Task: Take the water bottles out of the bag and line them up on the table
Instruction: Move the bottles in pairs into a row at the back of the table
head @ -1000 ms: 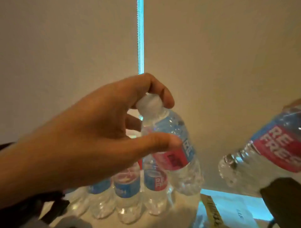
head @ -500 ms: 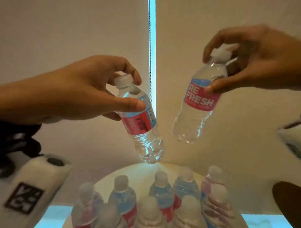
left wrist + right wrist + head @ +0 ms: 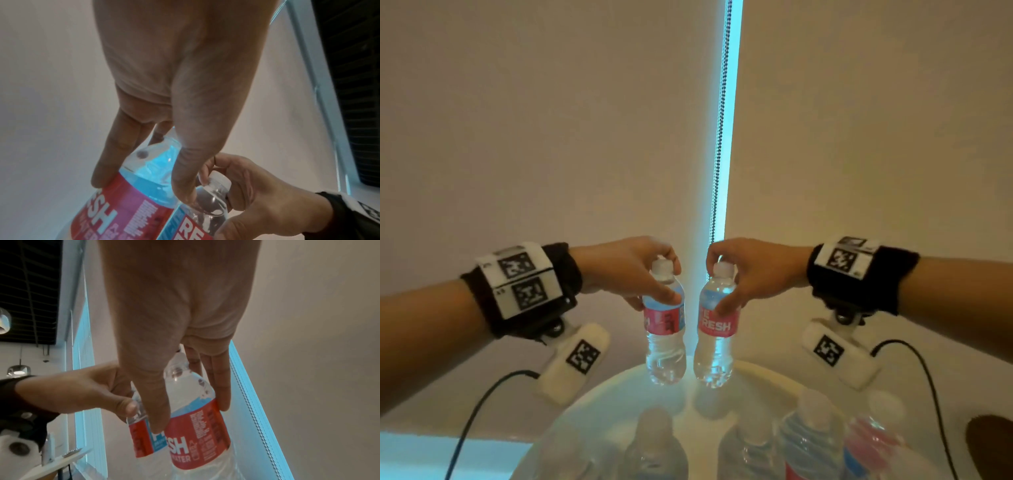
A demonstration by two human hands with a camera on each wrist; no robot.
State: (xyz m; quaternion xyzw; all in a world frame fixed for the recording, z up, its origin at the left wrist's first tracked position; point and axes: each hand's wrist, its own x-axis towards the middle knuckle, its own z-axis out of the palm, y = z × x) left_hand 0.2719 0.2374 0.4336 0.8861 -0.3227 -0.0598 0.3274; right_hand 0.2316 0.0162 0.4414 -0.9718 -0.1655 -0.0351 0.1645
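Observation:
Two clear water bottles with red and blue labels stand upright side by side at the far edge of the round white table [image 3: 606, 397]. My left hand [image 3: 654, 282] grips the left bottle [image 3: 666, 329] round its neck and shoulder, thumb on the label's top. My right hand [image 3: 726, 286] grips the right bottle [image 3: 717, 330] the same way. Whether their bases touch the table I cannot tell. In the left wrist view, my left hand [image 3: 141, 186] pinches its bottle [image 3: 123, 211]. In the right wrist view, my right hand [image 3: 191, 417] holds its bottle [image 3: 197, 443]. No bag is in view.
Several more bottles [image 3: 808, 442] stand blurred on the near part of the table. A blind with a bead chain [image 3: 720, 137] hangs close behind the table. A dark rounded object [image 3: 989, 445] sits at the lower right. Cables hang from both wrist cameras.
Both hands have come down and together. The two bottles, tilted in the air half a second ago, now stand upright side by side at the table's far edge.

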